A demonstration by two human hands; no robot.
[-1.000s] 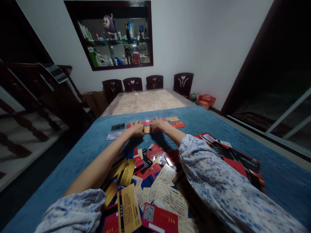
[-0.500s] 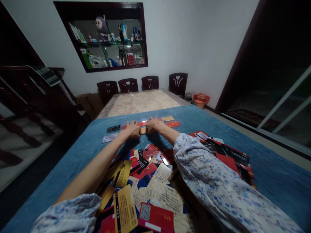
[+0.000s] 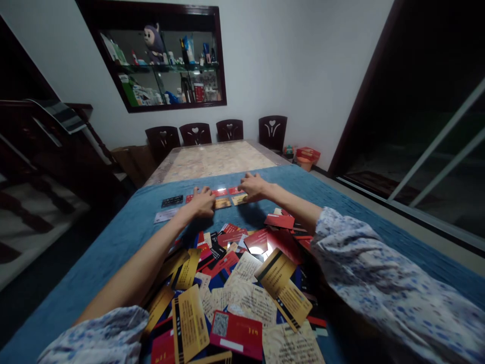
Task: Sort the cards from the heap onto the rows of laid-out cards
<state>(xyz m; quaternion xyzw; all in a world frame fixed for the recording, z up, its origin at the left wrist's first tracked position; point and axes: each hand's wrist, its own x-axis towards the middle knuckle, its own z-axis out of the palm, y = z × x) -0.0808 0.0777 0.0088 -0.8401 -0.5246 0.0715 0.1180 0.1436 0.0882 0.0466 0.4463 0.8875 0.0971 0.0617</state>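
My left hand (image 3: pixel 203 202) rests on the far part of the blue cloth, fingers apart and bent, at the left edge of a gold card (image 3: pixel 223 202). To its right, my right hand (image 3: pixel 253 187) is spread over a second gold card (image 3: pixel 239 199), whose right end it hides. Behind these lie red cards (image 3: pixel 220 192) in a row. A black card (image 3: pixel 172 201) and a pale card (image 3: pixel 165 216) lie left of my left hand. Below both arms spreads a heap of mixed cards, with a red card marked with a square code (image 3: pixel 235 333) in front.
The blue cloth (image 3: pixel 125 242) covers the near part of a stone-topped table (image 3: pixel 212 159). Dark chairs (image 3: pixel 272 132) stand beyond it. A wall cabinet (image 3: pixel 170 65) holds bottles and a plush toy. My right sleeve (image 3: pixel 379 273) covers part of the cloth.
My right hand has moved right, away from my left hand, uncovering more of the first gold card. My right forearm has swung right, baring more of the heap. The view has shifted slightly.
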